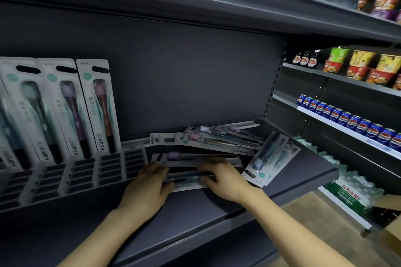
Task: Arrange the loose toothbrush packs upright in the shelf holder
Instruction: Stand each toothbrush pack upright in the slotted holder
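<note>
Both hands (149, 186) (223, 178) reach forward, fingers curled gripping one toothbrush pack (186, 180).

The dark grey shelf (217, 208) and its back panel are showing one flat, matte tone, while the slotted shelf holder (71, 176) is showing pale grey ribs over black gaps. The upright toothbrush packs (65, 110) are wearing white cards with teal swirls, holding mint, purple and reddish-brown brushes, and the loose toothbrush packs (219, 143) are mixing white, teal, pink and lilac. At right, blue cans (347, 118) with red-and-white emblems are lining a white-edged ledge below red, yellow and green cup noodles (364, 67).
</note>
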Demonstrator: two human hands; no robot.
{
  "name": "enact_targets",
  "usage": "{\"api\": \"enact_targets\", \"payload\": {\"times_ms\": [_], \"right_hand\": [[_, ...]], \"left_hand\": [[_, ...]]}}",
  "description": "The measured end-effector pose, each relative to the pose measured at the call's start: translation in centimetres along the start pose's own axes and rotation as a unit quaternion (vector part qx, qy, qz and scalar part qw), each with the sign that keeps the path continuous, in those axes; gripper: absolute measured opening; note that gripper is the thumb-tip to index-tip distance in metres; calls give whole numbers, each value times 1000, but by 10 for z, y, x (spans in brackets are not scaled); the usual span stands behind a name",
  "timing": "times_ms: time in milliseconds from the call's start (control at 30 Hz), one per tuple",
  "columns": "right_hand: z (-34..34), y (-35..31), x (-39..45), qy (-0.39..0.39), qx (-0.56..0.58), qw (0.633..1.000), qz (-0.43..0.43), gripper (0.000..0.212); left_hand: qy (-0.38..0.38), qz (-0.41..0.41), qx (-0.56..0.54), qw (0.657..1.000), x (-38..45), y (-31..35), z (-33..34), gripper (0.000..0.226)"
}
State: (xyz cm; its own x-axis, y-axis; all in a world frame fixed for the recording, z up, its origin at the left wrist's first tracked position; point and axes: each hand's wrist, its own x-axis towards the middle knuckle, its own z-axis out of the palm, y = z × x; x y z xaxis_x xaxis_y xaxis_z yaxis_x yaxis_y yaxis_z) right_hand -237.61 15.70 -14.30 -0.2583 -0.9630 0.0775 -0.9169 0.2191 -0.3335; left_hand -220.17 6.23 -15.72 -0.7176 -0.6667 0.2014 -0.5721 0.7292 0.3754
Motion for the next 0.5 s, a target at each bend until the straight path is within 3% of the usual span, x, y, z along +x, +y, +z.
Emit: {"api": "enact_targets", "payload": {"times_ms": [400, 500], "right_hand": [[-7, -7, -9, -27, -44, 999, -15, 42], [-15, -13, -9, -78, -74, 994, -18, 47]], "left_hand": [[97, 28, 22, 995, -10, -2, 3, 20], [135, 80, 75, 985, -18, 0, -2, 29]]}}
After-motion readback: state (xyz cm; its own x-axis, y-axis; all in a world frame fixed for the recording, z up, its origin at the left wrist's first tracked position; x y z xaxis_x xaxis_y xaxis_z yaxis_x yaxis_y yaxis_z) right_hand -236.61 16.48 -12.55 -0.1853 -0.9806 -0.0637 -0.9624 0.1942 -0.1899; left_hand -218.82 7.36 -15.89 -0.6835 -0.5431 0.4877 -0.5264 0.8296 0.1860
